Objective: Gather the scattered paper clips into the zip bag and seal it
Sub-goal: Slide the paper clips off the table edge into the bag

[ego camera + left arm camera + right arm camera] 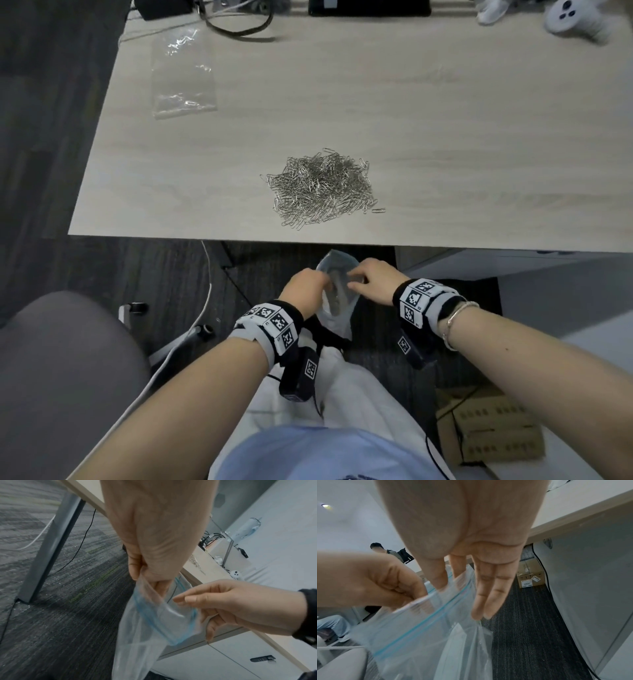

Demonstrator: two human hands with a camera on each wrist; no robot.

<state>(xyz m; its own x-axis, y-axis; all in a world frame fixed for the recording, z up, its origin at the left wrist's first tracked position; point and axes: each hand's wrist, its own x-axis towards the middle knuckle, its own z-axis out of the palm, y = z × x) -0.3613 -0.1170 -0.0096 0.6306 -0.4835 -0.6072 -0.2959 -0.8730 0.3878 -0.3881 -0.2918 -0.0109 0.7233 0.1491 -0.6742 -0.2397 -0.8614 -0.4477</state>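
The zip bag (337, 291) is thin, clear, crinkly plastic with a blue zip strip along its mouth; it hangs below the table (445, 120) edge, above the person's lap. The left hand (303, 289) has a closed grip, pinching one lip of the mouth between thumb and curled fingers. The right hand (375, 279) pinches the other lip between thumb and forefinger, the remaining fingers straight, so the mouth is pulled apart. The clips (322, 186) are thin bright wire loops in a loose, tangled heap on the table near its front edge, well apart from the bag. A second flat clear bag (183, 77) lies at the far left of the table, cables (239, 27) and a white controller (575, 19) at the back. The table top is pale wood grain. Below are dark ribbed carpet (60, 622), a grey chair (58, 370) on the left and a cardboard box (493, 431) on the right.
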